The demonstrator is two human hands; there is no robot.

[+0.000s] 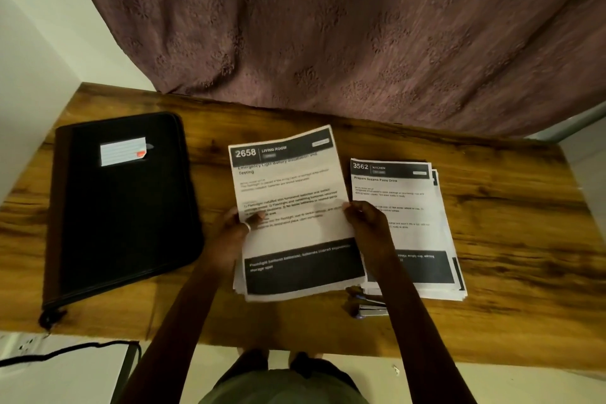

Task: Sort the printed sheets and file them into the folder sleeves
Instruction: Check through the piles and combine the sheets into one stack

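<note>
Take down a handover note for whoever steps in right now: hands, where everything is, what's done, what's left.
Hands: left-hand grip and right-hand grip both hold the unsorted stack by its side edges, Living Room sheet 2658 on top, over the middle of the table.
Kitchen pile, sheet 3562 on top, lies to its right.
Black folder lies closed at the left.
Done: sorting begun, one pile laid down.
Left: sort the held stack, open the folder, file everything.
</note>
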